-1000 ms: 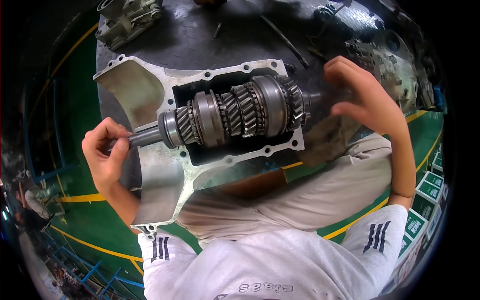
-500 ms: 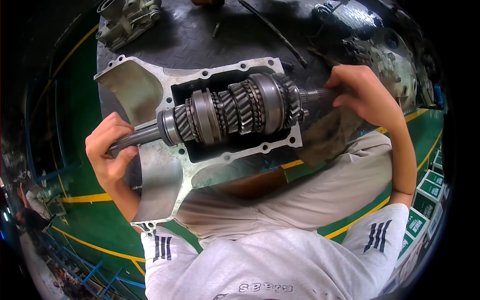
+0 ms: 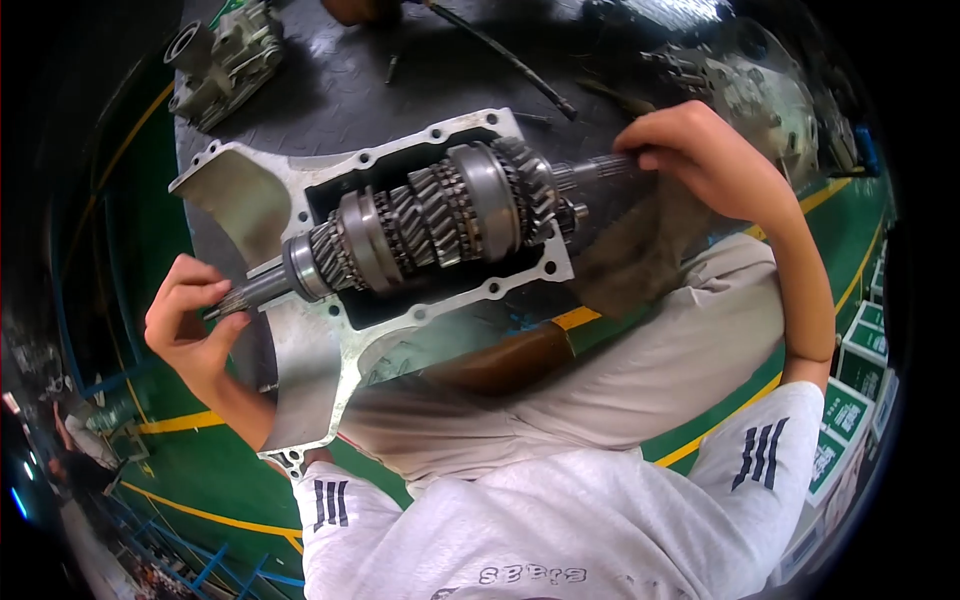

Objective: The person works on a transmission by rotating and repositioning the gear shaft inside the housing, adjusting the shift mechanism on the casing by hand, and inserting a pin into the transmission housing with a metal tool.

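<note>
A metal gear shaft (image 3: 410, 225) with several helical gears and smooth rings lies lengthwise over the open cavity of a cast housing (image 3: 455, 300). Its left end rests in the notch between two curved flared walls of that casting. My left hand (image 3: 190, 310) pinches the splined left tip between thumb and fingers. At the opposite end, my right hand (image 3: 700, 160) has its fingers closed round the thinner splined tip, which they partly cover. The shaft slants, right end farther from me. How deep the gears sit in the cavity is hard to tell.
The dark textured metal tabletop (image 3: 330, 105) carries another casting (image 3: 230, 65) at the back left, a long rod (image 3: 505, 65), a small pin (image 3: 391, 69) and a large casting (image 3: 765, 105) at right. A brown cloth (image 3: 640, 250) hangs at the near edge. Boxes (image 3: 845, 410) stand at right.
My left hand has slid outward to the splined tip of the shaft. The whole view has shifted, so housing, shaft and table parts appear farther left. My right hand keeps its hold.
</note>
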`<action>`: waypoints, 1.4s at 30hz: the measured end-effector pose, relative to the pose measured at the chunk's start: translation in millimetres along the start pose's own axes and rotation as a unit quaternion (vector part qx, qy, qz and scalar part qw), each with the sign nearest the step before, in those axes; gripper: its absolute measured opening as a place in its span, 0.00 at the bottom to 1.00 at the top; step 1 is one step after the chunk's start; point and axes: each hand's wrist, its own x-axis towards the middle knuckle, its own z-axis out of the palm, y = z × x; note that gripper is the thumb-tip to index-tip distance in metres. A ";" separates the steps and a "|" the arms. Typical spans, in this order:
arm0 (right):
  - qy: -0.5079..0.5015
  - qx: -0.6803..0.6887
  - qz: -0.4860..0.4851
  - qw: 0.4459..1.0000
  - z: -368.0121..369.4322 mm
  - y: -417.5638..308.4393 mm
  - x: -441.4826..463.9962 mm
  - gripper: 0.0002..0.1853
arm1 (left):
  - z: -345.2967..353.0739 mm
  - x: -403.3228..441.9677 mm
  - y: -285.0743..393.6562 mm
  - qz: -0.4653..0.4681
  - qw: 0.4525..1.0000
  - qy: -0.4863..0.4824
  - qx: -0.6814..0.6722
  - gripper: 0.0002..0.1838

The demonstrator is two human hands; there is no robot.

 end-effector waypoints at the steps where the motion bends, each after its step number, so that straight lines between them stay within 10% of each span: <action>1: 0.003 0.003 0.010 1.000 0.7 -0.3 -0.4 0.10 | 0.6 -0.7 0.3 -0.006 1.000 0.006 0.001 0.20; 20: 0.064 0.021 -0.044 0.997 8.8 -5.2 3.9 0.13 | 6.9 -4.7 -2.3 -0.068 0.996 0.024 -0.055 0.22; 26: -0.148 0.171 0.095 0.969 -0.7 12.4 15.8 0.11 | 9.6 0.4 5.9 -0.032 0.999 0.015 -0.040 0.19; 42: 0.088 0.027 0.023 0.995 24.3 -11.5 14.2 0.14 | 4.0 -3.1 14.4 -0.146 0.989 0.002 0.005 0.14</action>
